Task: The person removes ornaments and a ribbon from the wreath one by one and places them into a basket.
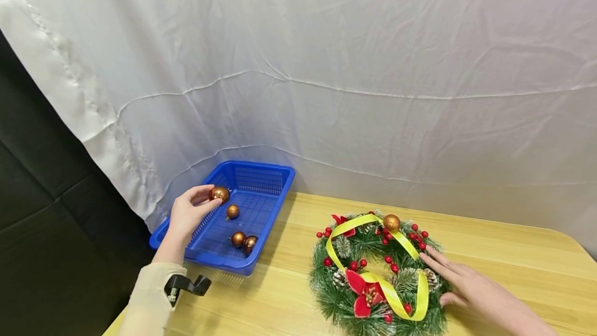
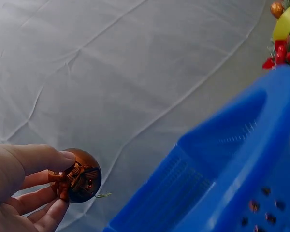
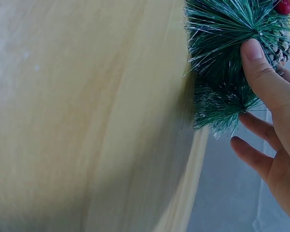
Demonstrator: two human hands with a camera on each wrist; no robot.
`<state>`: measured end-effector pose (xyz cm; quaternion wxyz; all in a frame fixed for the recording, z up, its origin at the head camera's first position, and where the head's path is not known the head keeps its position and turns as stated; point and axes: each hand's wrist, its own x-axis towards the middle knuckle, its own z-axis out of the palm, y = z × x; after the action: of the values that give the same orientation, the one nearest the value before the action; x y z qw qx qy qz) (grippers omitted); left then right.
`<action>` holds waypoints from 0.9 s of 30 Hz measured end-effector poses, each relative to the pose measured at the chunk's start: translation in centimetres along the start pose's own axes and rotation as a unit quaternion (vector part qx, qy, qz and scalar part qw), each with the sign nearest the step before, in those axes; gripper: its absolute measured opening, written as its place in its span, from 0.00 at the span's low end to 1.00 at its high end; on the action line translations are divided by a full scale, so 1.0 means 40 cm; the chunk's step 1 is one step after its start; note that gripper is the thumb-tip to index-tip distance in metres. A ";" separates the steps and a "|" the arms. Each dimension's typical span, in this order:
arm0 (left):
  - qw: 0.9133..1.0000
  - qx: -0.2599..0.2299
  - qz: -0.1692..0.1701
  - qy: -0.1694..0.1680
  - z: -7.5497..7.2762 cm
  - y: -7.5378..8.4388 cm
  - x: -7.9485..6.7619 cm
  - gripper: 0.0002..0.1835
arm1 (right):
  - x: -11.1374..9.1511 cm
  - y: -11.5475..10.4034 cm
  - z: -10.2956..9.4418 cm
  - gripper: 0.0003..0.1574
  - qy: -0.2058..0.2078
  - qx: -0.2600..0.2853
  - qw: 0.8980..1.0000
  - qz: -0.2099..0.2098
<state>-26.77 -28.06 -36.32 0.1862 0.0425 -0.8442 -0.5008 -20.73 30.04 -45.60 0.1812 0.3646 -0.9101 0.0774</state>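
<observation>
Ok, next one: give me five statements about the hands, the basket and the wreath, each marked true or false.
1. The left hand pinches a shiny copper bauble. True.
2. Three other baubles lie inside the blue plastic basket. True.
3. The ribbon on the wreath is red. False: the ribbon is yellow.
4. The right hand grips the basket's rim. False: the right hand is at the edge of the wreath.
5. A glittery copper bauble sits on the wreath's far side. True.

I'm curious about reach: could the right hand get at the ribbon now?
Probably yes: the right hand touches the wreath, and the ribbon lies on top, uncovered on that side.
</observation>
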 end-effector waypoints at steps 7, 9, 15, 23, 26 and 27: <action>1.000 0.020 -0.011 0.005 -0.019 -0.041 -0.009 0.29 | -0.001 -0.001 0.000 0.54 0.002 0.005 1.000 0.001; 1.000 0.024 -0.013 0.009 -0.023 -0.053 -0.010 0.28 | -0.001 -0.001 -0.001 0.54 0.002 0.005 1.000 0.002; 0.999 0.044 -0.022 0.017 -0.034 -0.085 -0.009 0.28 | 0.000 -0.004 -0.001 0.54 0.000 0.000 1.000 0.004; 0.995 0.103 0.002 0.014 -0.047 -0.108 -0.009 0.26 | 0.002 -0.009 -0.005 0.54 -0.004 0.007 1.000 0.008; 0.994 0.109 0.011 -0.008 -0.050 -0.114 -0.008 0.27 | 0.002 -0.008 -0.003 0.54 -0.005 0.005 1.000 0.007; 0.994 0.110 0.014 -0.015 -0.051 -0.116 -0.007 0.27 | 0.002 -0.007 -0.002 0.54 -0.006 0.004 1.000 0.008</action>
<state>-26.33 -31.97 -39.52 0.1744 0.0429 -0.8975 -0.4028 -20.56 29.82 -45.49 0.1740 0.3582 -0.9138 0.0802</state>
